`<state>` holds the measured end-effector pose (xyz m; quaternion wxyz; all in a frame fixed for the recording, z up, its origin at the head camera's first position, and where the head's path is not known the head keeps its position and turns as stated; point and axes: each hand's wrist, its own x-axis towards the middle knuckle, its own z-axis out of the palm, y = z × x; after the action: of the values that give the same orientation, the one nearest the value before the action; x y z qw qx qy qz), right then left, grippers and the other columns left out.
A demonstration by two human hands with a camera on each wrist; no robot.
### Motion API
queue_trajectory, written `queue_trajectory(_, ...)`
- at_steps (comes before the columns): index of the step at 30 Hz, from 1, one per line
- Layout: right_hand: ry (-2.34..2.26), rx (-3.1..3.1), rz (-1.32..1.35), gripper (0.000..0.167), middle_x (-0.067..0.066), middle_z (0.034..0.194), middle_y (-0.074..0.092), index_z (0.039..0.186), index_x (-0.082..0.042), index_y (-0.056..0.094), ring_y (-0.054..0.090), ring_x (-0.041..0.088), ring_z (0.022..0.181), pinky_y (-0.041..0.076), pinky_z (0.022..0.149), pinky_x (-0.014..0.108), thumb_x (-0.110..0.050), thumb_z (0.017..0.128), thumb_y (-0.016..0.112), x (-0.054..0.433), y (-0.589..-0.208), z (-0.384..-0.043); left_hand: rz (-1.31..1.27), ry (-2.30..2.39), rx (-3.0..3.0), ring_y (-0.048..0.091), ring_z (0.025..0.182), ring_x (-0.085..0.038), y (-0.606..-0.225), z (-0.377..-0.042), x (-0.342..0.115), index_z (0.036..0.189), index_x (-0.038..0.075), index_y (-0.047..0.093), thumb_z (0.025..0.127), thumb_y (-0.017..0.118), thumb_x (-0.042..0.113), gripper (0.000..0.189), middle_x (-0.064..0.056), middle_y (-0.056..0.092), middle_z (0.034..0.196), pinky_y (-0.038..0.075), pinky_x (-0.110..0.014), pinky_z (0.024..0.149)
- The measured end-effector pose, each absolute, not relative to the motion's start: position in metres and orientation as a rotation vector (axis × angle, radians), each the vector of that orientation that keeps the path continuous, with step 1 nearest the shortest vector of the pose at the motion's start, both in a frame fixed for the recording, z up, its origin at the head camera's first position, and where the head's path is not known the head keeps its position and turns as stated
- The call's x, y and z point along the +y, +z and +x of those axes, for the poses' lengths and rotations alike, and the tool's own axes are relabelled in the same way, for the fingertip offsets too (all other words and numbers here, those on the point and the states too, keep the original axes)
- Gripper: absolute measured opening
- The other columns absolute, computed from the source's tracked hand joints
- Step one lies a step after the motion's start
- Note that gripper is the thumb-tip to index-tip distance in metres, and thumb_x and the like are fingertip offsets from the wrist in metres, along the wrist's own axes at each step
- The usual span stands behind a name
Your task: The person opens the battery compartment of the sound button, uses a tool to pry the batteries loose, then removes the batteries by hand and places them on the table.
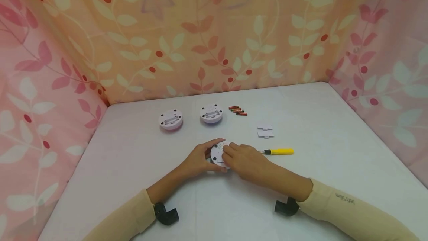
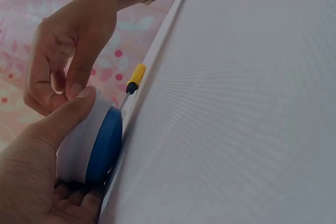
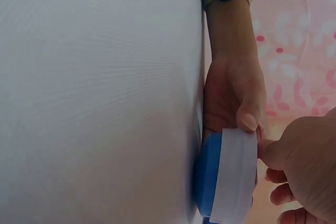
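Observation:
A round white device [image 1: 218, 153] with a blue lower part shows its flat underside, which has black feet and a patch of small holes. Around its edge the left hand [image 1: 198, 160] grips it, the thumb at the near side. Over the right part of that face, the right hand [image 1: 245, 161] has its fingers bent, with fingertips at a rectangular battery cover [image 1: 220, 158] on the device. In the left wrist view, the right thumb and index fingertips meet close to the device's face. I cannot tell whether they pinch the cover.
Two similar white devices [image 1: 171, 121] [image 1: 211, 115] stand farther back, their battery compartments uncovered. Several small red batteries [image 1: 241, 114] lie to their right. Two loose white covers [image 1: 265, 134] sit nearer, and a yellow-handled screwdriver [image 1: 281, 151] lies beyond the right hand. Patterned curtains [image 1: 214, 36] border the white table.

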<state>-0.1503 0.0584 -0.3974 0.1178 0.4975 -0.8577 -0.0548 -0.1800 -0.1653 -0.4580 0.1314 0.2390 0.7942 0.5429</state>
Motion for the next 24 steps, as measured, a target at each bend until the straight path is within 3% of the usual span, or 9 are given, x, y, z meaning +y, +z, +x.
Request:
queue_trajectory(8, -0.173, -2.480, 1.438, 0.022, 0.006, 0.101, 0.059, 0.107, -0.006, 0.061, 0.056, 0.017, 0.084, 0.055, 0.064, 0.024, -0.012, 0.090, 0.073, 0.058, -0.405, -0.152, 0.665, 1.575, 2.298, 0.048, 0.138, -0.015, -0.458, -0.180, -0.166, 0.151, 0.017, 0.049, 0.073, 0.094, 0.019, 0.090, 0.003, 0.049, 0.152, 0.040, -0.034, 0.114)
queue_trajectory(16, -0.047, -2.555, 1.400, 0.025, 0.005, 0.103, 0.059, 0.108, -0.007, 0.060, 0.060, 0.015, 0.088, 0.056, 0.068, 0.025, -0.008, 0.087, 0.075, 0.058, -0.403, -0.152, 0.636, 1.590, 2.282, 0.050, 0.136, -0.017, -0.455, -0.178, -0.164, 0.152, 0.016, 0.047, 0.071, 0.094, 0.012, 0.093, 0.001, 0.049, 0.153, 0.040, -0.036, 0.114)
queue_trajectory(24, 0.093, -2.539, 1.355, 0.029, 0.005, 0.105, 0.061, 0.105, -0.009, 0.059, 0.062, 0.016, 0.087, 0.060, 0.074, 0.027, -0.005, 0.084, 0.078, 0.064, -0.394, -0.154, 0.646, 1.578, 2.295, 0.055, 0.130, -0.013, -0.457, -0.180, -0.164, 0.149, 0.021, 0.051, 0.072, 0.094, 0.021, 0.088, 0.005, 0.053, 0.148, 0.043, -0.033, 0.111)
